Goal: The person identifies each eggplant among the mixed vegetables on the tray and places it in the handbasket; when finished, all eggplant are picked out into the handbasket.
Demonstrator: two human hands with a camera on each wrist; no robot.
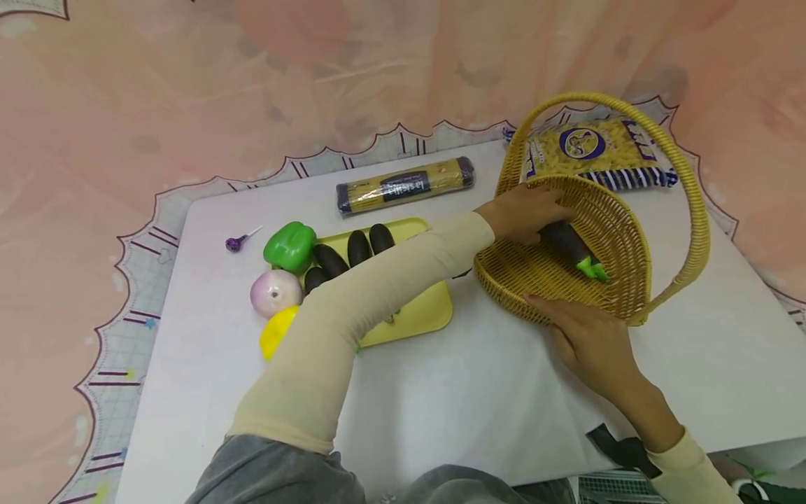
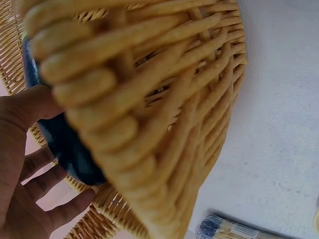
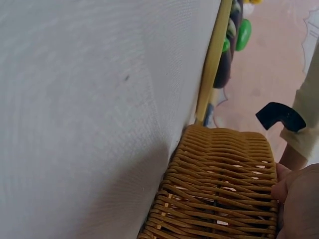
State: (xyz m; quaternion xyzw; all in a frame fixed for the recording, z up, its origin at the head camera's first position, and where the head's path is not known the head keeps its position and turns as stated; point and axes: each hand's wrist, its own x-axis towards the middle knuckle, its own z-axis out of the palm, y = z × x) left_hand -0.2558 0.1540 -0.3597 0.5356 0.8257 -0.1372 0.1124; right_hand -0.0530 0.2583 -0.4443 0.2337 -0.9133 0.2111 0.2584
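Presently the left hand (image 1: 522, 213) has its grip curled round the dark end of a toy eggplant (image 1: 571, 246) lying inside the wicker basket (image 1: 620, 290), while the right hand (image 1: 588, 336) rests flat-fingered against the basket's near rim on the counter (image 1: 478, 392). The eggplant appears light, rigid and glossy, so likely slippery; its thick middle looks the surest hold.
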